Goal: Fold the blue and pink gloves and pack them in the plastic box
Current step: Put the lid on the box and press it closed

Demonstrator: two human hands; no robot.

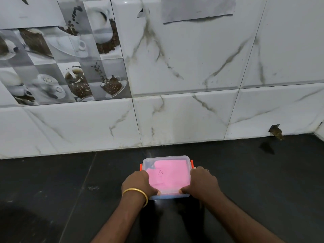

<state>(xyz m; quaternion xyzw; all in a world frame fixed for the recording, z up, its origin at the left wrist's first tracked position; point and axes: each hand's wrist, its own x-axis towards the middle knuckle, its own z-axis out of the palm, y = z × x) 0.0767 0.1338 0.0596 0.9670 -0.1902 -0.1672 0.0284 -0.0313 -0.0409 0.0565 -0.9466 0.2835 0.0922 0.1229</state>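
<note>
A clear plastic box with orange side clips sits on the black counter, its transparent lid on top. Folded pink glove fills most of it, seen through the lid. A strip of blue, likely the blue glove, shows low along the near wall. My left hand grips the box's left side, thumb on the near edge of the lid. My right hand grips the right side the same way, covering the lower part of the right clip.
The black counter stretches left and right of the box. A white marble-patterned tiled wall rises just behind it. A small hole with brown debris sits at the wall's base, far right.
</note>
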